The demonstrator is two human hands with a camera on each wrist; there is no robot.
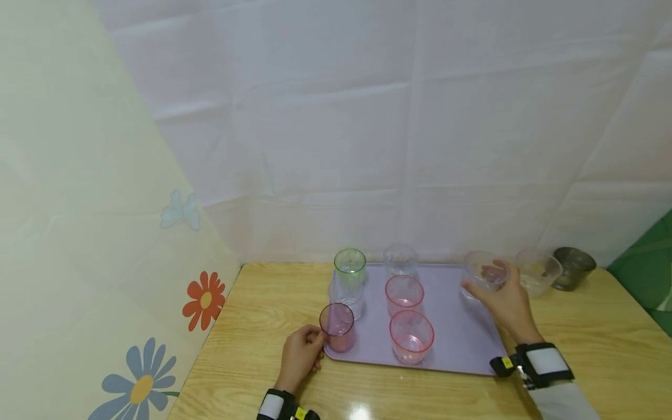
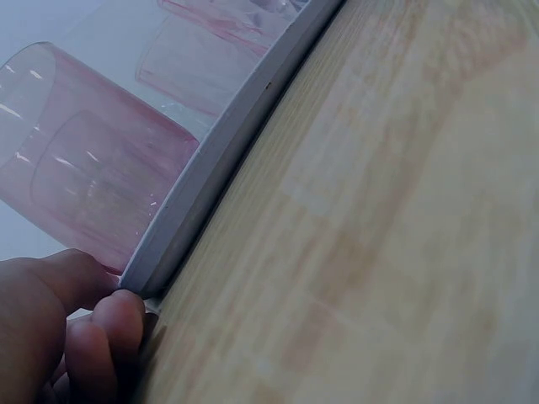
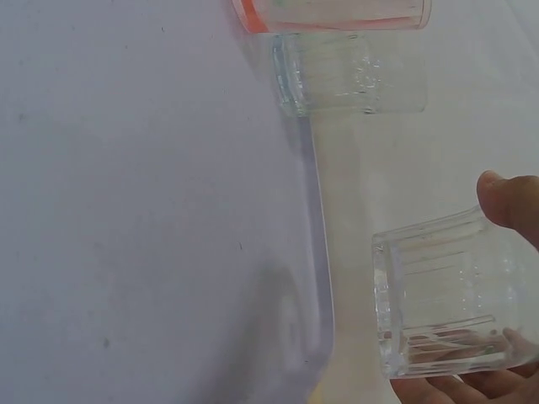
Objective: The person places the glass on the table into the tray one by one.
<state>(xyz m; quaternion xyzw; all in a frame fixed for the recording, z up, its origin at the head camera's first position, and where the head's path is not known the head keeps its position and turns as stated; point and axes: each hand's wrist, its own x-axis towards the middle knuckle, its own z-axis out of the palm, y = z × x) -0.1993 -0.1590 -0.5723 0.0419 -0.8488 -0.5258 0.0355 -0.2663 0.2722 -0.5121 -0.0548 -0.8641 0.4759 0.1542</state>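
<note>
My right hand (image 1: 507,300) grips a clear cup (image 3: 455,295) by its sides, thumb across from the fingers, over the far right corner of the lilac tray (image 1: 457,332). At the tray's near left corner, my left hand (image 1: 301,357) pinches the rim between thumb and curled fingers. Just beside that thumb stands a purple-tinted cup (image 2: 93,160). Behind it on the tray are a clear cup (image 1: 346,300) and a green-rimmed cup (image 1: 350,265). A second row holds two pink cups, the nearer pink cup (image 1: 412,338) and the farther pink cup (image 1: 405,294), plus a clear cup (image 3: 354,74).
Right of the tray, on the wooden table (image 1: 593,350), stand another clear cup (image 1: 538,274) and a dark grey cup (image 1: 574,268). A white sheet (image 1: 336,146) hangs behind the table, with a flower-patterned panel (image 1: 105,233) at the left.
</note>
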